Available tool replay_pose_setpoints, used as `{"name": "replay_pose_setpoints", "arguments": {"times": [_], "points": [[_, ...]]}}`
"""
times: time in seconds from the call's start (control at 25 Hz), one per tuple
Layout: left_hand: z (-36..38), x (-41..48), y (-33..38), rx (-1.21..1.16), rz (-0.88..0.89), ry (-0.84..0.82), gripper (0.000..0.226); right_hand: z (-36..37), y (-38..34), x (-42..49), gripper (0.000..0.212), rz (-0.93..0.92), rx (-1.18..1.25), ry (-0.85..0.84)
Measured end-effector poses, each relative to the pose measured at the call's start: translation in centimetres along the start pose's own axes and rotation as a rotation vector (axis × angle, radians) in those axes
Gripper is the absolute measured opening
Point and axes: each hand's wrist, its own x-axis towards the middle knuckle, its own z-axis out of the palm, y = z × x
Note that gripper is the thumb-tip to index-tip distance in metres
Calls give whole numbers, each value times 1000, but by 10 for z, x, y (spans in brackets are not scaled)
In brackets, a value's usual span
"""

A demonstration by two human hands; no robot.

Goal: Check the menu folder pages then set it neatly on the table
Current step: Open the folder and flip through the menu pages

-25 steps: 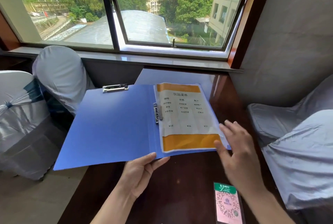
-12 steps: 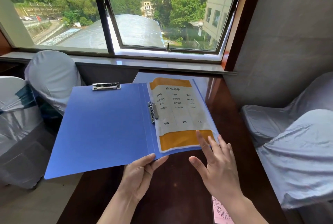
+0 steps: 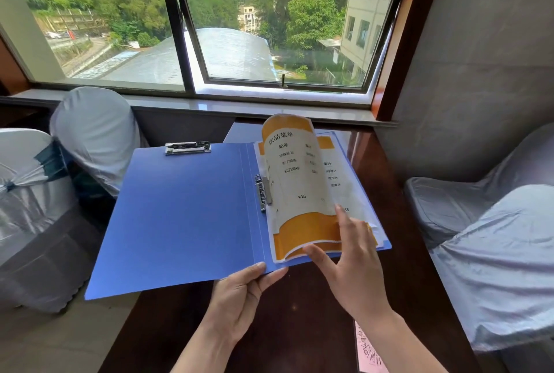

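right hand [image 3: 350,264]: pinching the top menu page [image 3: 295,180] near its bottom right corner, thumb under the edge, index finger on top, other fingers loose. page is lifted and curling over twd the spine

left hand [image 3: 239,297]: clamped on the near edge of the menu folder [image 3: 186,213] right abt at the spine, thumb on top, rest of the fingers underneath so can't see them

top page: orange bands top + bottom, drinks list and a ¥16 price readable. inner edge sits under the metal clip [image 3: 263,192] by the spine

page below [image 3: 344,189]: same orange/white layout showing w/ its own list, partly hidden by the lifted sheet. can't tell how many more are under it

folder: blue, wide open, held tilted. right half over the dark wood table [image 3: 299,327], left cover sticking out past the table edge over the floor. 2nd clip [image 3: 188,147] at the top of the left cover

around: covered chair [image 3: 93,132] on the left, more grey-covered seats [image 3: 494,252] on the right, pink QR card [image 3: 368,354] on the table near the right wrist, window behind

progress: imo early/mid. folder's open and first page is mid-flip, so checking is underway, not finished

left to do: look thru the remaining pages, lay them flat, close the cover, put it down square on the table

watch out: page is floppy, could crease at the clip if pulled too hard
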Motion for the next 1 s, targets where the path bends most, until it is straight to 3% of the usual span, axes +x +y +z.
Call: {"name": "replay_pose_setpoints", "arguments": {"times": [0.32,0.44,0.52,0.64,0.72,0.92,1.0], "points": [[-1,-2,-3,3,5,-24,21,-9,-5,9,118,128,-44,-77],[-2,-4,-3,-10,3,-31,28,-15,-11,12,120,203,240,-116],[-2,-5,-4,-17,13,-32,40,-19,-13,13,109,287,563,-81],[-1,-6,-5,-15,40,-40,52,-21,-20,18,58,348,865,49],[1,-7,-6,-1,57,-79,54,-20,-30,23,51,286,897,63],[9,-9,-14,35,92,-188,53,-3,-69,41,66,12,696,45],[13,-10,-16,63,128,-237,45,7,-86,44,68,-28,716,-109]]}}
